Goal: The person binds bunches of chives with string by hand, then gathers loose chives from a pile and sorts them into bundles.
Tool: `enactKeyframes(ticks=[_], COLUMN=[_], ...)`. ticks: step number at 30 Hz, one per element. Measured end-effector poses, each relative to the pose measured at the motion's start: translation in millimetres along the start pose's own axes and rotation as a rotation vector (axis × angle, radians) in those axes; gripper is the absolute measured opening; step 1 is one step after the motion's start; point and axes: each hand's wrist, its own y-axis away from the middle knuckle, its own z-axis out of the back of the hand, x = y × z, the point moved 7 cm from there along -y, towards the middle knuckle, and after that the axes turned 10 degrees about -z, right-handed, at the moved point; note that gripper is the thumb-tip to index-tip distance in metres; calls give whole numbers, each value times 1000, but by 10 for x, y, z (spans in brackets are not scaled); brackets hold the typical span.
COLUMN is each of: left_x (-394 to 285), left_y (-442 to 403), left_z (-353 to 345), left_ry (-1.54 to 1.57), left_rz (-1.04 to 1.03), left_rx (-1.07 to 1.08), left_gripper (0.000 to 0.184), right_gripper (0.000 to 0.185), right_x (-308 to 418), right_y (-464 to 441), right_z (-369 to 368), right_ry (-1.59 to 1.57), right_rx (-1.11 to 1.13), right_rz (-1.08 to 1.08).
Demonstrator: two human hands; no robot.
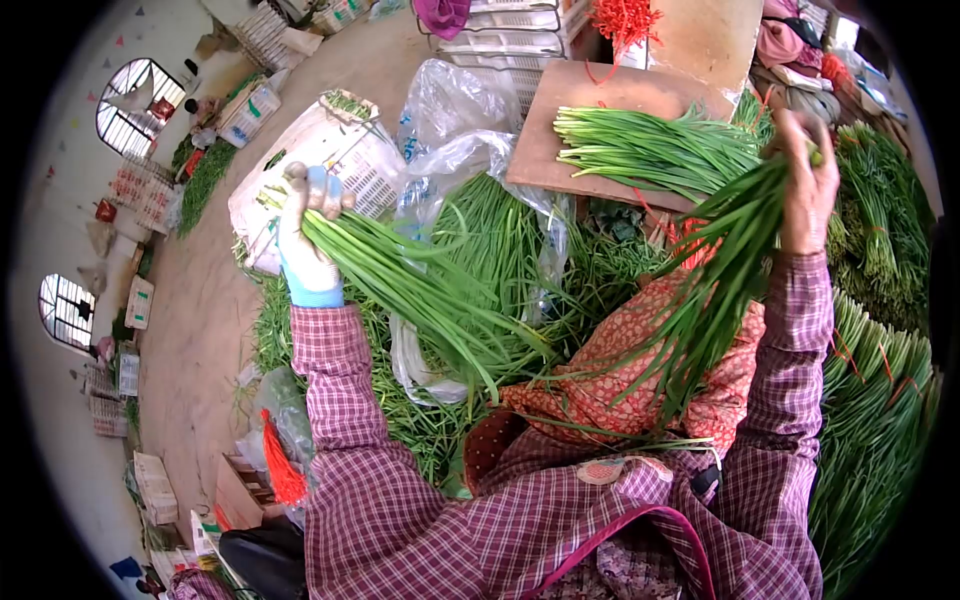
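My left hand [308, 232], in a white and blue glove, is closed around the pale stem ends of a bunch of garlic chives [400, 275]. Its green leaves trail down to the right, over a clear plastic bag [465, 140] with more chives in it. Raised at the right, my bare right hand [808, 185] grips another bunch of chives [735, 250], whose leaves hang over the red patterned apron [620, 350]. Close to that hand, a pile of chives [650, 145] lies across a brown board [540, 165].
Red ties [626, 25] hang behind the board. Tied bundles of chives [870, 440] are stacked along my right side. A white crate [370, 165] stands beyond my left hand. Loose leaves [435, 430] cover the area before me, and a wooden box [240, 490] sits at lower left.
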Motion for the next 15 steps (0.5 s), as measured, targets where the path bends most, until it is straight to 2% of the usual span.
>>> enactKeyframes(ticks=[2, 6, 8, 11, 12, 13, 15], left_x=[140, 580, 803, 1063, 1172, 1180, 1267], left_y=[25, 130, 222, 337, 439, 484, 513], left_z=[-276, -618, -795, -841, -715, -896, -960], left_ry=[-107, -25, -46, -123, 15, -103, 31], left_rz=[54, 246, 290, 370, 432, 398, 334], left_rx=[100, 199, 189, 154, 89, -72, -41], left_gripper=[12, 13, 14, 22, 33, 32, 29], right_gripper=[28, 31, 28, 24, 24, 24, 25], right_x=[185, 723, 783, 812, 821, 822, 810], right_y=[154, 682, 823, 1025, 1067, 1094, 1095], right_z=[-391, -1482, -1759, -2037, -2086, -2133, -2187], right_ry=[-52, -249, -320, -595, -547, -540, -501], right_rx=[202, 658, 770, 873, 879, 864, 859], right_rz=[-4, -62, -29, -151, -200, -218, -228])
